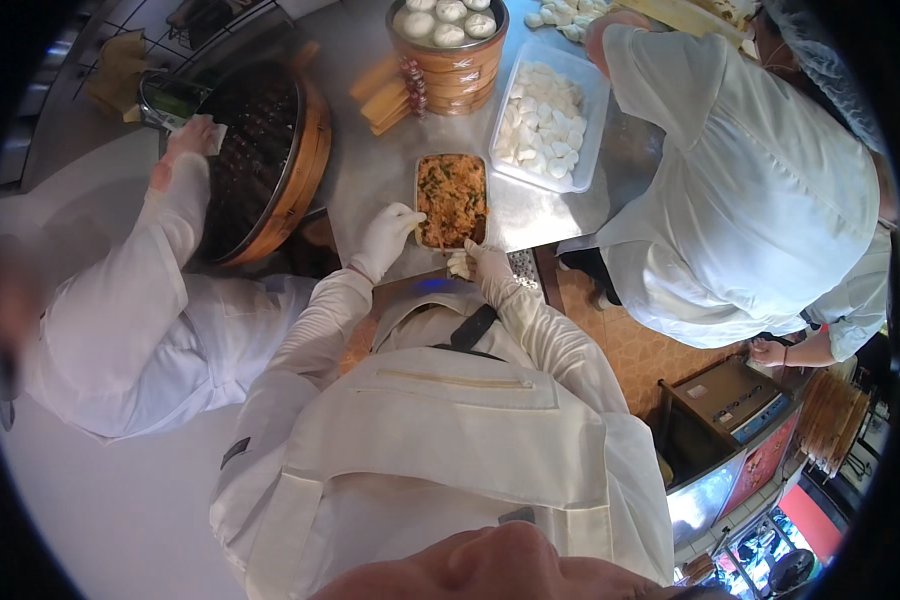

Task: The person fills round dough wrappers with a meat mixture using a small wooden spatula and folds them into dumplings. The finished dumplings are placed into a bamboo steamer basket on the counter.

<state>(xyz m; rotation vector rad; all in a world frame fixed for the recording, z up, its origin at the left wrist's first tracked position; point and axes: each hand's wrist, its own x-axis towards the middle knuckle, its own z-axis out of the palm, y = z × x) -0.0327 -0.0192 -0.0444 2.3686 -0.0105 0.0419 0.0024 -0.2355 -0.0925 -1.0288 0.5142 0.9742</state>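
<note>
A rectangular container of orange-brown filling with green bits (452,195) stands near the edge of the metal table in front of me. My left hand (386,238), in a white glove, is at the container's left side, thumb and fingertips pinched together; whether something is between them I cannot tell. My right hand (489,262), gloved too, is at the near right corner of the container, with pale dough (461,265) at its fingers, below the rim. Beyond, to the right, a clear plastic bin (501,159) holds many white dough pieces (544,120).
Bamboo steamers with white buns (450,79) stand at the back, beside wooden pieces (385,105). On the left is a large round steamer (300,172), where a co-worker's hand (195,136) holds a cloth or paper. Another co-worker (757,187) leans over the table at right.
</note>
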